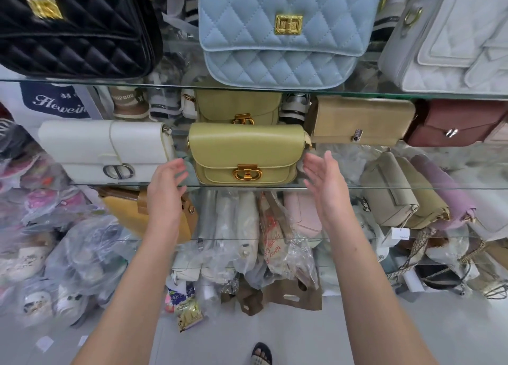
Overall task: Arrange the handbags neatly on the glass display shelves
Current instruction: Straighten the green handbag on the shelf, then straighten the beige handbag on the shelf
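Both hands are spread flat, fingers straight, holding nothing. Left hand (167, 183) is just left of the olive-green flap handbag (246, 147), right hand (325, 183) just right of it; can't tell if either is touching. The bag stands upright on the glass shelf (357, 187), gold clasp facing out. Matching green bag (239, 106) directly behind it, white handbag (104, 150) to its left. Suggest pressing both ends evenly, squaring it to the shelf's front edge, and evening the side gaps. Don't ram the bag behind.

Glass shelf (357, 188) carries white bag (104, 150), green bag (246, 150)
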